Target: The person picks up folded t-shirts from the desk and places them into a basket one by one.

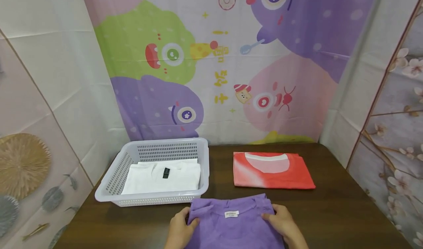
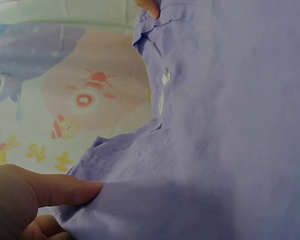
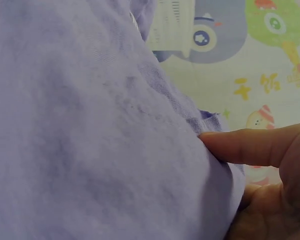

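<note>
A purple shirt [image 1: 231, 228] with a white neck label [image 1: 231, 214] spreads between both hands at the front of the table. My left hand [image 1: 181, 227] pinches its left shoulder, thumb on top and fingers behind. On the opposite shoulder, my right hand [image 1: 283, 223] pinches the cloth the same way. In the left wrist view the thumb of the left hand [image 2: 35, 197] presses the purple fabric [image 2: 200, 150] near its edge. The right wrist view shows the right hand [image 3: 275, 170] gripping the other edge of the fabric [image 3: 105, 140]. The shirt's lower part runs out of the head view.
A pale plastic basket [image 1: 152, 198] stands at the left of the brown table [image 1: 333, 212], holding folded white clothing [image 1: 162, 179] with a black label. A folded red garment [image 1: 274, 172] lies at the back right. Behind the table hangs a cartoon-printed curtain [image 1: 218, 120].
</note>
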Demonstrator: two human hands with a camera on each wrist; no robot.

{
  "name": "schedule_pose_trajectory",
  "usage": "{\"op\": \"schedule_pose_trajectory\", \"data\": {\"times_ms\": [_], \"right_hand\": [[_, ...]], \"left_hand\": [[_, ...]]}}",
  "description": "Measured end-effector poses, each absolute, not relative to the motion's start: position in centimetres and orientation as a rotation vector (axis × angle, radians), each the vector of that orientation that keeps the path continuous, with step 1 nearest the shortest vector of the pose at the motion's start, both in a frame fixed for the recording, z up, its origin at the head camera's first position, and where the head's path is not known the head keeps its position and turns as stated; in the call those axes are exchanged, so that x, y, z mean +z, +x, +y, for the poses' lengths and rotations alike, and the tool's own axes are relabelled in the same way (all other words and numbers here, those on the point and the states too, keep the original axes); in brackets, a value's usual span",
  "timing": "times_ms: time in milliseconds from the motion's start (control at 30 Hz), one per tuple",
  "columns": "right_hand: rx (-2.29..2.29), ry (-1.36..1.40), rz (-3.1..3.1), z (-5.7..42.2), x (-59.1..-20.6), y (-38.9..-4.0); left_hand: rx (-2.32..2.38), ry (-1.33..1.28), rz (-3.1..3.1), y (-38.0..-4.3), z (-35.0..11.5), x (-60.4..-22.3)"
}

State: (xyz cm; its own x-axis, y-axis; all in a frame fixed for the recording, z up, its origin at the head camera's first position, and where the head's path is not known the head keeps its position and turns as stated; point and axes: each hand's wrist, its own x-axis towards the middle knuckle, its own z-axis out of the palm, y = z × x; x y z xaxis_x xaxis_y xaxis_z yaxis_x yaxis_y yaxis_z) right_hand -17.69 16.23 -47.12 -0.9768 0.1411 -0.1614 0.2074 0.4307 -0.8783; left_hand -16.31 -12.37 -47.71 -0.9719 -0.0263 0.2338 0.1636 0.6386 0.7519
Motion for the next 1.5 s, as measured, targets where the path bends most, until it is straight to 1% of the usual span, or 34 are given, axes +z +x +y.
{"op": "schedule_pose_trajectory", "data": {"times_ms": [967,1500], "right_hand": [[-1.516,0.157,2.687,16.8,-42.1,-15.2],[-1.432,0.063,2.763,17.2,-40.8,-14.6]], "left_hand": [[-1.390,-0.053,-2.471,-13.7,-12.3,-44.1],[-1.423,-0.019,-2.449,-13.2,-12.7,-42.9]]}}
